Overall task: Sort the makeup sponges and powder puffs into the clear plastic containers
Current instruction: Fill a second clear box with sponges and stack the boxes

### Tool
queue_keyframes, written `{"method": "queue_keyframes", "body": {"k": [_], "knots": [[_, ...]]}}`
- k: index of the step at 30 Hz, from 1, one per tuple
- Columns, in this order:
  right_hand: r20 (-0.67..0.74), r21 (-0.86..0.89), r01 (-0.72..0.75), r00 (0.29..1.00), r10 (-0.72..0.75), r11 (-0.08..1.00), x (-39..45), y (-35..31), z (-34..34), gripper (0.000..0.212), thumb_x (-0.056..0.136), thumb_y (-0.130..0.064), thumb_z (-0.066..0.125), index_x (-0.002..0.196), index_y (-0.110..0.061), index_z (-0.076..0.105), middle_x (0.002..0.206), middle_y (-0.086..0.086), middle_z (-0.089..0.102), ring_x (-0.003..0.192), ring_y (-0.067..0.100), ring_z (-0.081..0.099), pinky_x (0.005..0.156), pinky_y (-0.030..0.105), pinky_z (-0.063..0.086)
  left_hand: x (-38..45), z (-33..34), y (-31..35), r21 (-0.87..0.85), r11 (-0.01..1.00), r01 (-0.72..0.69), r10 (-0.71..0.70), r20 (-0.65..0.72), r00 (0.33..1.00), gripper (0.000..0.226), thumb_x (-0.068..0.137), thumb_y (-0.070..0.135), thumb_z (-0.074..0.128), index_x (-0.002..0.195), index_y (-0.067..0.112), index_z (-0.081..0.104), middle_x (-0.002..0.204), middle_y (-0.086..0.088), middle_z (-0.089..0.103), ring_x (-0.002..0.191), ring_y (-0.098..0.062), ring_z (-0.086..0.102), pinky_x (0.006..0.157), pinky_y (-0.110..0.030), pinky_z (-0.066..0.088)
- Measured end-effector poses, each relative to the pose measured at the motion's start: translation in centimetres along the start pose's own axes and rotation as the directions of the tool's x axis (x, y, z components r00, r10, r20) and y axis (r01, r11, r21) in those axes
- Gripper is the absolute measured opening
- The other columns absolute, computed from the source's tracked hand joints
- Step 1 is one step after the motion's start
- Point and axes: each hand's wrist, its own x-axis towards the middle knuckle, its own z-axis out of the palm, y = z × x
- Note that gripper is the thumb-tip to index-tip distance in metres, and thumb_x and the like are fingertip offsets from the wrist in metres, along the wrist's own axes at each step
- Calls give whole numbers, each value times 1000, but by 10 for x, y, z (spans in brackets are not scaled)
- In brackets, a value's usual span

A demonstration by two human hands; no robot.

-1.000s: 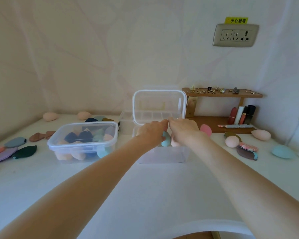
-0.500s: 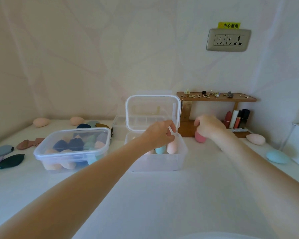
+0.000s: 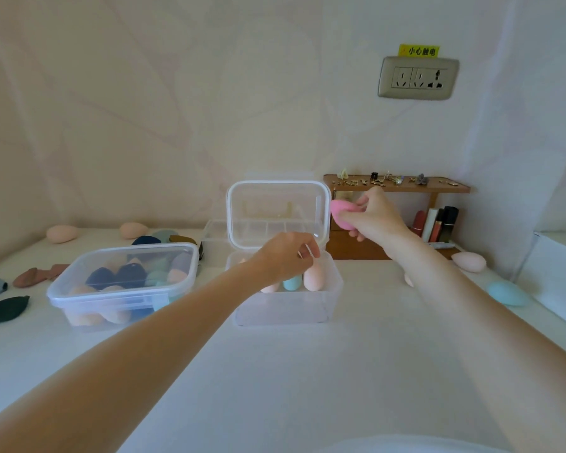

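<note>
We've got the pink sponge (image 3: 342, 214) pinched in our right hand (image 3: 374, 217), up beside the raised lid (image 3: 276, 213) of the open container (image 3: 288, 304), so it could easily clip that lid and bounce off. Our left hand (image 3: 283, 256) hovers over the sponges inside, fingers loosely curled, apparently empty. White table (image 3: 307, 371), pale wall, more sponges scattered around.

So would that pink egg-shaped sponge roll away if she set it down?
Probably a little: the pink egg-shaped makeup sponge looks rounded, so it may wobble. It seems light, pinched easily by the right hand. Likely soft, not fragile.
</note>
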Motion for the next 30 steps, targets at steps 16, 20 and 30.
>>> {"method": "queue_keyframes", "body": {"k": [16, 20, 30], "knots": [[643, 6, -53, 765, 37, 999, -34, -27, 60, 16, 87, -23, 65, 94, -9, 63, 76, 2, 52, 60, 11, 38, 53, 19, 29, -40, -55, -28, 345, 937, 59, 2, -175, 985, 28, 90, 12, 44, 108, 15, 65, 111, -4, 67, 104, -22, 60, 87, -25, 42], [675, -59, -36, 735, 66, 998, -39, -31, 84, 13, 84, -20, 68, 83, -7, 65, 68, 4, 55, 55, 11, 46, 52, 19, 35, -48, -62, -38, 408, 909, 81, 11, -218, 976, 32, 92, 7, 37, 111, 15, 62, 113, -4, 65, 107, -22, 58, 81, -21, 32], [630, -314, 215, 776, 33, 925, -43, -41, 103, 29, 78, -14, 68, 106, -8, 65, 82, 5, 62, 68, 17, 56, 61, 23, 46, -52, -59, -45, 387, 915, 115, -67, -133, 989, 33, 90, 5, 39, 112, 14, 61, 116, -5, 63, 112, -20, 54, 77, -20, 32]]}}
